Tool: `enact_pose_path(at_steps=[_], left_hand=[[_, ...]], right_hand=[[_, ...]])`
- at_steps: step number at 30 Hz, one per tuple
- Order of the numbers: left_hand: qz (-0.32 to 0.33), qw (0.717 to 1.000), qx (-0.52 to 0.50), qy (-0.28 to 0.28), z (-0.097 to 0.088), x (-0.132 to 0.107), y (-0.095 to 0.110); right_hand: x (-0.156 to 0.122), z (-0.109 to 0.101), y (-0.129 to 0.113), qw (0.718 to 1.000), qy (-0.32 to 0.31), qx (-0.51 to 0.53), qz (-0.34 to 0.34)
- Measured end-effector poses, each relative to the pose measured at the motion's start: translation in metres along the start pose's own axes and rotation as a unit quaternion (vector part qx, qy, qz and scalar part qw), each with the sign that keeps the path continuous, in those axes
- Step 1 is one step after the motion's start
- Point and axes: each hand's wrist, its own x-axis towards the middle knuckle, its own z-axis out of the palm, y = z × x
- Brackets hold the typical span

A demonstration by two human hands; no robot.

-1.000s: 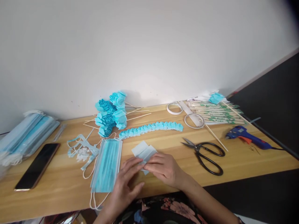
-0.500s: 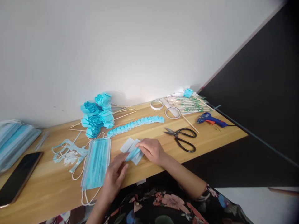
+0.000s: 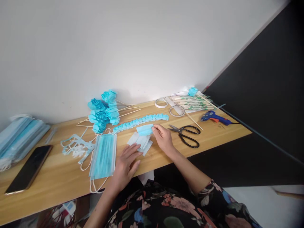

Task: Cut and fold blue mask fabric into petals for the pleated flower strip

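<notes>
Right hand [image 3: 163, 138]: thumb and fingers pinch the edge of a blue piece [image 3: 143, 129]; we cannot make out the covered edge. Left hand [image 3: 128, 162]: loosely spread, grasping nothing, fingertips at the near-left edge of the pale pieces [image 3: 140, 141]. These lie on the table [image 3: 59, 190], partly beneath the blue piece; their overlap keeps us from counting them.

Just left of the left hand: one blue mask [image 3: 103, 156], its lower right edge close to the wrist. Beyond the pieces: one pleated blue strip [image 3: 142, 121]. Right of the right hand: black-handled scissors [image 3: 180, 130], blades apart.

Farther out, left: tangled scraps [image 3: 78, 148], too jumbled for us to separate; blue flowers [image 3: 99, 114] on sticks, some stems hidden by petals; a phone [image 3: 28, 171], screen dark; a mask stack [image 3: 22, 139], cut off by the frame.

Farther out, right: two tape rolls [image 3: 161, 106]; wrapped sticks [image 3: 193, 104], their print unreadable to us; a blue glue gun [image 3: 217, 118], its cord running past the table's edge.
</notes>
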Motion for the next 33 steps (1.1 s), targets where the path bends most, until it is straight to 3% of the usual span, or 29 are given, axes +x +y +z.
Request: enact_pose_path(at_steps=[5,10,15,21,27,30,33], left_hand=[[-0.018,0.996,0.066,0.054,-0.021,-0.013,-0.007],[-0.093,0.981,0.149,0.077,-0.046,-0.031,-0.031],[-0.124,0.974,0.177,0.063,-0.044,-0.048,-0.035],[-0.196,0.957,0.192,0.096,-0.048,-0.054,-0.034],[-0.192,0.977,0.027,0.086,-0.071,-0.016,-0.013],[-0.136,0.988,-0.056,0.038,-0.071,0.018,0.002],[-0.097,0.992,-0.076,-0.029,-0.063,0.053,-0.001]], right_hand=[[-0.002,0.0,-0.002,0.999,-0.015,-0.024,-0.016],[-0.004,-0.001,-0.003,0.992,-0.053,-0.066,-0.09],[-0.004,-0.003,-0.007,0.986,-0.076,-0.07,-0.133],[-0.003,-0.005,-0.009,0.978,-0.126,-0.073,-0.151],[0.0,-0.002,-0.009,0.975,-0.152,-0.072,-0.144],[0.006,-0.002,-0.014,0.968,-0.175,-0.077,-0.162],[0.021,-0.001,-0.021,0.953,-0.199,-0.075,-0.217]])
